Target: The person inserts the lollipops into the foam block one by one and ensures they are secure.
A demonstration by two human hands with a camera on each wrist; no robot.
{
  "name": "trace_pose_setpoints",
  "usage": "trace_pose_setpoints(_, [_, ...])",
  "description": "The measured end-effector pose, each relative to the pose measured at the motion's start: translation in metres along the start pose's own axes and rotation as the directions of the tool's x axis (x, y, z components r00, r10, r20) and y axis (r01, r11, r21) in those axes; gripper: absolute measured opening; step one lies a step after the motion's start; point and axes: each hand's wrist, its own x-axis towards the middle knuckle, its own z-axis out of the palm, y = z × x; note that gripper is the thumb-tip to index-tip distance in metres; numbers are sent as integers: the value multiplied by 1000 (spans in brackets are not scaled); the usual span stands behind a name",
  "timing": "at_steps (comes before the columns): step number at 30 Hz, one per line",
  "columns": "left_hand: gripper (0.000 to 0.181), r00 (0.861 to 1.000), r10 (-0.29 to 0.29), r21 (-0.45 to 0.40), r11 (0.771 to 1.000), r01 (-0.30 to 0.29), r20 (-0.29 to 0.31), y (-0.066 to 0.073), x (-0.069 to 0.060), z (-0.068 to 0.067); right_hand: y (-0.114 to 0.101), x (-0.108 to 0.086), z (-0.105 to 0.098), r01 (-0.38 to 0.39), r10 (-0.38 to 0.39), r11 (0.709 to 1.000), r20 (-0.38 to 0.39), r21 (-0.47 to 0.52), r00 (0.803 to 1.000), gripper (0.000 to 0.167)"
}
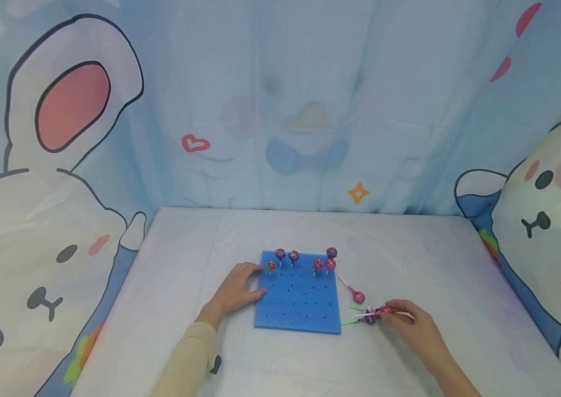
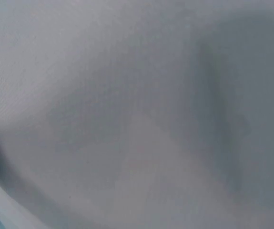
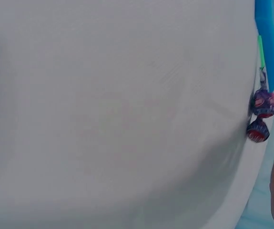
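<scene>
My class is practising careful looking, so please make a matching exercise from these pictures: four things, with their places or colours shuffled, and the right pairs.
Things
1. Left hand
2. Right hand
3. Board with small holes
4. Printed heart

Places or colours
A. Red outline
B. At the board's left edge
C. Blue
D. At a cluster of lollipops

Right pairs: 1-B, 2-D, 3-C, 4-A

White bench (image 1: 409,248) is carrying a blue board (image 1: 300,298) (flat, perforated). One pink lollipop (image 1: 358,297) is lying just beside its right edge; a lollipop cluster (image 1: 371,318) is resting nearer the front.
</scene>
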Motion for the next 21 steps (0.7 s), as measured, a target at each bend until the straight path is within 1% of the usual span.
trace_pose_setpoints(3, [55,1000,0,-1,1000,0,-4,0,0,0,-12,0,3,42,-37,996,-56,84,998,60])
trace_pose_setpoints(7, [55,1000,-4,4,1000,4,-6,0,0,1,-26,2,13,102,-76,979,-146,178,986,59])
trace_pose_setpoints(10, [55,1000,-7,-5,1000,7,-6,1,-1,1,-35,5,24,131,-91,968,-185,215,978,57])
trace_pose_setpoints(13, [55,1000,-9,-12,1000,9,-5,2,-1,1,-44,9,35,146,-99,951,-178,273,979,56])
trace_pose_setpoints(17, [55,1000,-11,-7,1000,11,-7,2,-1,1,-58,14,50,168,-130,914,-127,370,983,53])
trace_pose_setpoints(21, [55,1000,-14,-5,1000,14,-9,3,-1,0,-72,19,66,182,-161,886,-85,427,983,47])
